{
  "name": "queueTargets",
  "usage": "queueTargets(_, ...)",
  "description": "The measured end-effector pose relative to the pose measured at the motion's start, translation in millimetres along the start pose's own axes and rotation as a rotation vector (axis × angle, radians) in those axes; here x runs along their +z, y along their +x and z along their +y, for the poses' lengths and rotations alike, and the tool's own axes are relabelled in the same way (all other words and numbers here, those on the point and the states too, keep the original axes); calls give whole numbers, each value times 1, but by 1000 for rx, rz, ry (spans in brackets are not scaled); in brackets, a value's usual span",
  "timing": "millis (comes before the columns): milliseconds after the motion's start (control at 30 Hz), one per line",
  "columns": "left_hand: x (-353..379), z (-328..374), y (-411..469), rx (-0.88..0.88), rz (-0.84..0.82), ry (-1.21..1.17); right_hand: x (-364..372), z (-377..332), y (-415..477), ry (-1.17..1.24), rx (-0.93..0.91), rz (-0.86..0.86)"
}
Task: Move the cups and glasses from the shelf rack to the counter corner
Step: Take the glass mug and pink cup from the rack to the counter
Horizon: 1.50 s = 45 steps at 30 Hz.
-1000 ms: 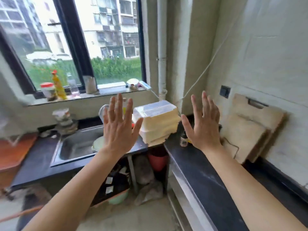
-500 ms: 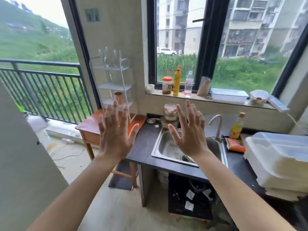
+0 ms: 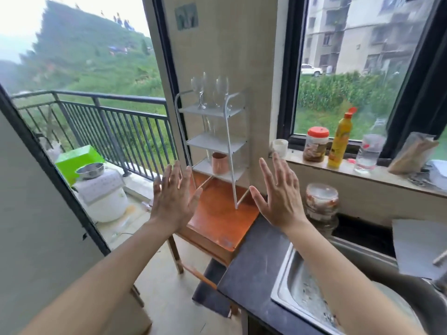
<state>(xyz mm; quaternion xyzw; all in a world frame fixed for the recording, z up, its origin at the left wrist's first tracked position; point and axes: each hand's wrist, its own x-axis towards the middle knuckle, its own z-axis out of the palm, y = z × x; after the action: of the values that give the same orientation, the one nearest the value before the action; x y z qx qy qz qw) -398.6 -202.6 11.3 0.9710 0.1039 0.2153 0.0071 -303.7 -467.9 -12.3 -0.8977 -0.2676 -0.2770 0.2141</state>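
Closest to the camera is the steel sink [image 3: 287, 290], sunk into the dark counter [image 3: 251, 259] just right of the little wooden table [image 3: 220, 221]. Both hands are up in front with palms facing away and fingers spread wide, holding nothing at all. The left hand [image 3: 173, 198] hangs over the table's left edge, the right hand [image 3: 281, 199] over the spot where the table meets the counter, and neither touches anything.

Past the hands, the white shelf rack [image 3: 229, 146] stands on the far part of the table, up against the beige wall. It has three tiers. The copper cup [image 3: 219, 163] sits upright on the bottom tier. The wine glasses [image 3: 210, 91] stand upright on the top tier (pretty blurry, looks like two or three, can't tell exactly). There seems to be more clear glass on the middle tier, but it's too faint to be sure.

Right of the table and further back, a glass jar [image 3: 321, 201] sits on the counter by the wall. Above that is the window sill [image 3: 387, 175] with a small white cup [image 3: 280, 147], a red-lidded jar [image 3: 316, 144], a yellow bottle [image 3: 341, 139] and a clear water bottle [image 3: 368, 151] in a row.

Left of the table and beyond it, the balcony has a white appliance [image 3: 102, 197] with a metal bowl [image 3: 90, 170] on top, just inside the dark railing [image 3: 108, 124].
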Motion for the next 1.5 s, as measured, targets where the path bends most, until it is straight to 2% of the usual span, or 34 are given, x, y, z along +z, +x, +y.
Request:
queueTargets(267,44,-62,95,-64,73,-52,97,-7,104,64,1,-87)
queueTargets(367,93,-113,162,-66,29,-111,159,-20,149,18,12,-95)
queueTargets(567,138,-135,202,30,20,-189,196,-20,164,-37,27,-119)
queueTargets(667,170,-160,256,114,-66,-251,235,-31,190,-30,186,-128)
queueTargets(800,204,-177,314,247,-110,-328,276,-43,208,-57,309,-181)
queueTargets(967,231,-170,376,311,-154,-481,313,-41,218,-16,547,-325)
queueTargets(1033,241,-162,391,346,-185,-482,326,-37,222,24,623,-403)
queueTargets(1133,255,-155,397,390,-251,-445,344,-31,231,133,728,-423)
queueTargets(1267,261,-148,398,376,-252,-443,362,-28,244,375,842,-363)
queueTargets(1333,256,-139,408,348,-241,-522,368,-26,246,467,904,-313)
queueTargets(1400,250,-124,422,281,-276,-674,369,-23,246,533,949,-283)
queueTargets(1500,238,-99,441,83,-418,-1049,371,-19,243,588,999,-280)
